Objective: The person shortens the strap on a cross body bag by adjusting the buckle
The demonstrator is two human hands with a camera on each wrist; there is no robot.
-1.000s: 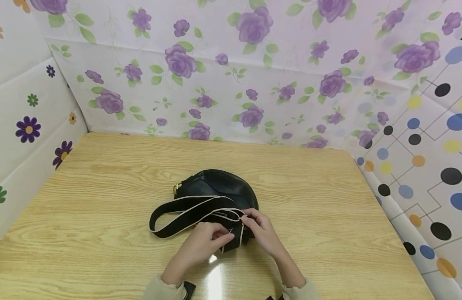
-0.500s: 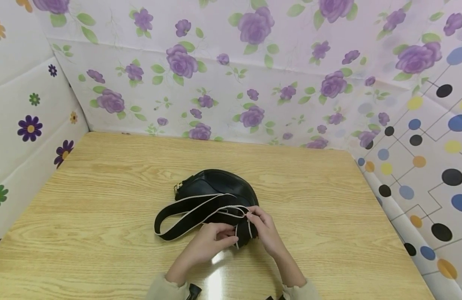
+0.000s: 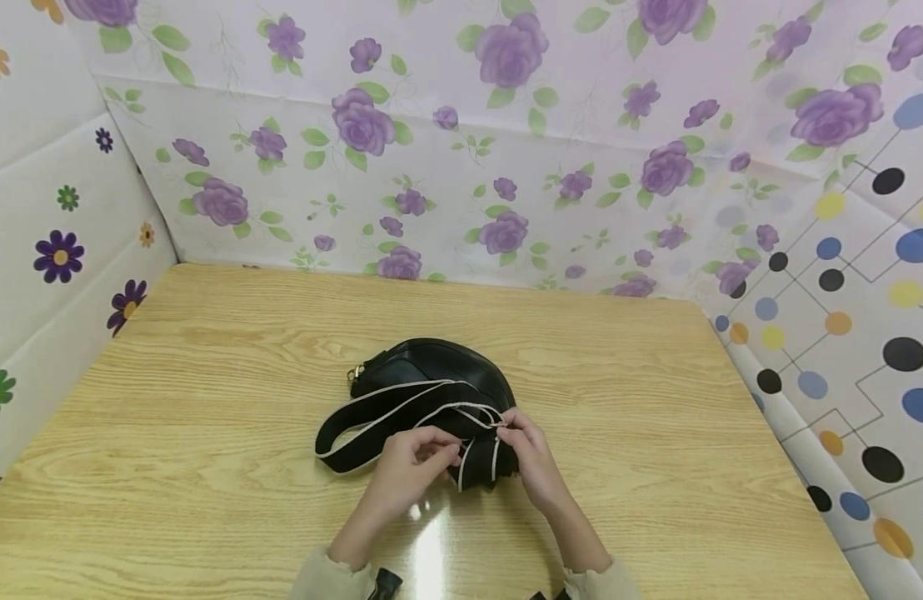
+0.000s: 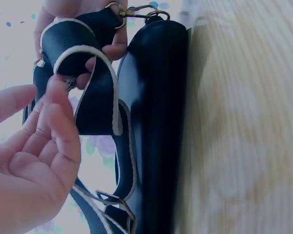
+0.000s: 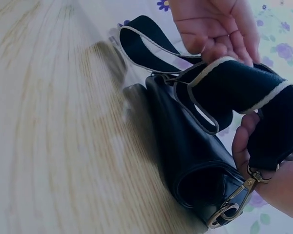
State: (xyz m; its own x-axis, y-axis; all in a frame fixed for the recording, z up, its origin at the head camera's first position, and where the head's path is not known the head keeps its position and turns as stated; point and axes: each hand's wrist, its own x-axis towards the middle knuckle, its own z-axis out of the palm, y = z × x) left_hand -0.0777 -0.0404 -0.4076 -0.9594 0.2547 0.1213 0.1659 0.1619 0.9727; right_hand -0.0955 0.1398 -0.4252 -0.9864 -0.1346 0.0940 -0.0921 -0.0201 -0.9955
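Note:
A black handbag [image 3: 431, 358] lies on the table, its wide black strap [image 3: 401, 408] edged in white and gathered in loops over its near side. My left hand [image 3: 407, 471] pinches the strap's folded edge with its fingertips, just in front of the bag. To the right, my right hand [image 3: 535, 462] holds the bunched strap near its end. A gold snap hook [image 5: 244, 189] joins that strap end to a ring on the bag in the right wrist view. Lower on the strap, a metal slider buckle [image 4: 118, 199] shows in the left wrist view.
The wooden table [image 3: 656, 400] extends around the bag on all sides. Behind it stands a wall covering [image 3: 446, 200] with purple flowers, and a dotted covering [image 3: 844, 350] runs along the right. Dark straps [image 3: 386, 582] show by the sleeves.
The strap's left loop has drawn rightward, nearer the bag. Its hanging part between the hands has gathered into a tighter fold. My left hand shifted right, then slightly up and back left.

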